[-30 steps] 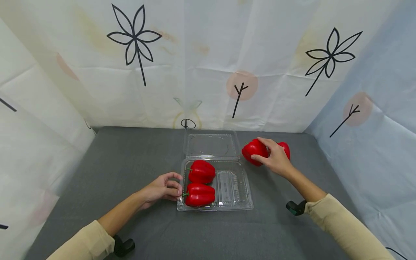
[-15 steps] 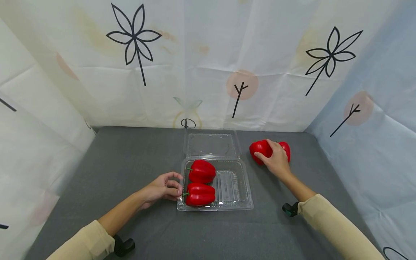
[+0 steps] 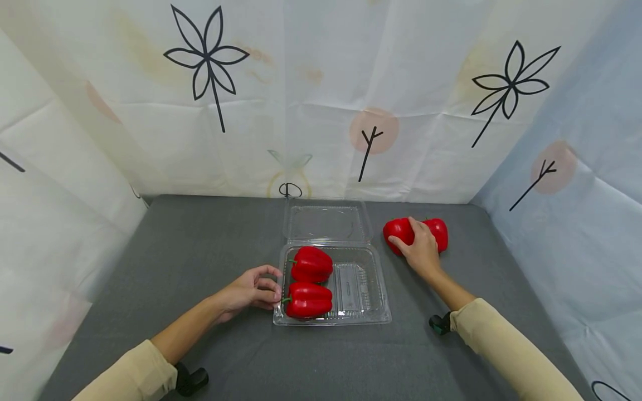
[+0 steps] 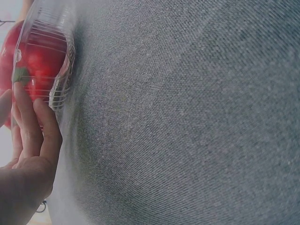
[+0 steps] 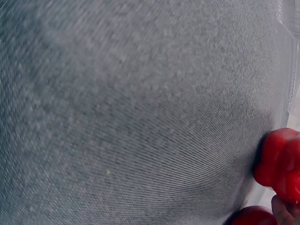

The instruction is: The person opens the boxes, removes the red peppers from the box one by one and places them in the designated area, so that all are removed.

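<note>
My right hand [image 3: 423,250] is on a red bell pepper [image 3: 396,231], thumb on its near side and fingers over its top. Another red bell pepper [image 3: 437,234] lies just to the right, partly behind that hand. The right wrist view catches the gripped bell pepper [image 5: 283,164] and a few fingertips at its right edge. On the left, my left hand [image 3: 253,288] rests its loosely bent fingers against the side of a clear plastic clamshell container [image 3: 378,289]. Two red bell peppers lie in its left half, one behind [image 3: 312,264] and one in front [image 3: 308,301], green stems leftward.
The container's clear lid [image 3: 326,223] lies folded back, away from me. A grey cloth [image 3: 215,356] covers the table. White patterned curtains [image 3: 321,100] hang at the back and both sides. Black devices sit at both wrists.
My right hand and its bell pepper have shifted right, then slightly back left. More of the bell pepper beside it now shows. My left hand and the container have stayed put.
</note>
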`<state>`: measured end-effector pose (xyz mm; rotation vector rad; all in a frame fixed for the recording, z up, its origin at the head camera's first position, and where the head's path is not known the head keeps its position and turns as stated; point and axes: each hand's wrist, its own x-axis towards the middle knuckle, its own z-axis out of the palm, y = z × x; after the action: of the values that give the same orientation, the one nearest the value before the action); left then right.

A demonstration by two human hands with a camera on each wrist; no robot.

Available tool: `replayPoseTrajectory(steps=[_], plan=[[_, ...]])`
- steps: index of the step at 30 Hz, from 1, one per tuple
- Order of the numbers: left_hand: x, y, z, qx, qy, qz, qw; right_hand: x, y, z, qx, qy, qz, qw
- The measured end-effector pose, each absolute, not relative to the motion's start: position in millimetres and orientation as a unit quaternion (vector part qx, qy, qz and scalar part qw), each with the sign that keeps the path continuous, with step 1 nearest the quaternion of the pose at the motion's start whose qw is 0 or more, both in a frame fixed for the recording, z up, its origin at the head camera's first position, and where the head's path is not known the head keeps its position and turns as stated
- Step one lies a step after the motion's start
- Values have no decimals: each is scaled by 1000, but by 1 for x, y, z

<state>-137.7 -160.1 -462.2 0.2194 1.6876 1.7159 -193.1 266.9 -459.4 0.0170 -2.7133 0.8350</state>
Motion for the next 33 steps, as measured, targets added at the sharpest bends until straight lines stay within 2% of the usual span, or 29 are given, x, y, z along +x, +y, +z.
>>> replayPoseTrajectory(steps=[17,21,26,33], plan=[[-135,-159,-461,80,652,666,354,-182,251,-437,-2,-961,248,120],[-135,-160,-460,78,653,665,353,-179,242,-427,37,-958,261,115],[-136,-160,-460,79,655,664,352,-173,225,-418,131,-940,299,101],[-137,-160,-461,82,655,663,353,-161,201,-411,214,-913,345,49]])
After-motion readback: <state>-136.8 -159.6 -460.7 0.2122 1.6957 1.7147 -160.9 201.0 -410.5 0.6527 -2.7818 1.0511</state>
